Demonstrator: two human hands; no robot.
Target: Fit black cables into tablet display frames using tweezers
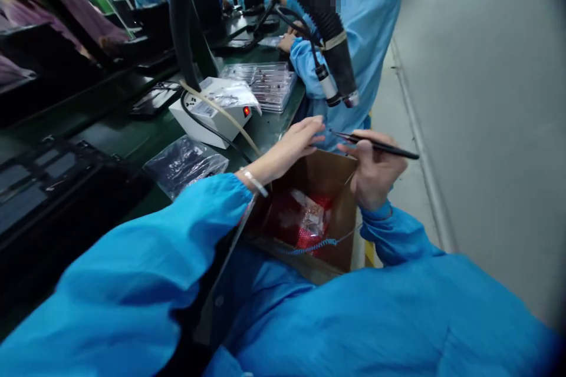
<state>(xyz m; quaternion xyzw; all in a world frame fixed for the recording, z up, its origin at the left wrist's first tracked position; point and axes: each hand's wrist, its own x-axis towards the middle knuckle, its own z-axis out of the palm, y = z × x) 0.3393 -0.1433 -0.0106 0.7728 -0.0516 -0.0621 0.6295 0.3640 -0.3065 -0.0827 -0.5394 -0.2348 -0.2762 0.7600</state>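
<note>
My right hand [379, 174] is closed around a pair of black tweezers [384, 146], whose thin tips point left towards my other hand. My left hand [294, 147] reaches over the box with fingers stretched out, just left of the tweezer tips. Whether a tiny part sits at the tips, I cannot make out. A pale band [254, 181] circles my left wrist. Below both hands stands an open cardboard box [342, 206] holding red bubble wrap [307, 240] and a clear plastic bag [312, 215]. A blue coiled cord [325, 243] crosses the box.
A thick black hose [181, 23] arches above, its nozzle [347, 79] hanging beyond my hands. On the green bench are a white power box [207, 121] with a lit red switch, stacked clear trays [269, 85], a plastic bag [186, 162] and dark laptop parts [48, 171]. A co-worker [371, 29] sits ahead.
</note>
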